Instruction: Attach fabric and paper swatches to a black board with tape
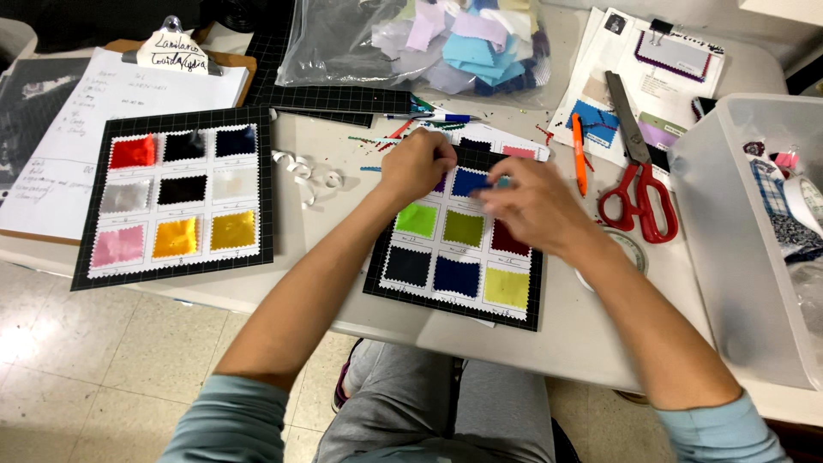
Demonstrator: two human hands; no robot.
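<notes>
Both hands meet over the far edge of the black gridded card of pinked satin swatches (454, 257), lying near the table's front edge. The left hand (417, 165) is curled, fingertips pinched together on the royal-blue fabric square (468, 182). The right hand (525, 206) is blurred, so I cannot tell its grip. Pressing that square flat and straight within its cell would probably serve best.

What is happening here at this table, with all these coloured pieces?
A person sits at a white table and works with both hands on a swatch card of small fabric squares. The left hand and right hand meet over its top row. A second, filled card lies to the left; red-handled scissors lie to the right.
</notes>
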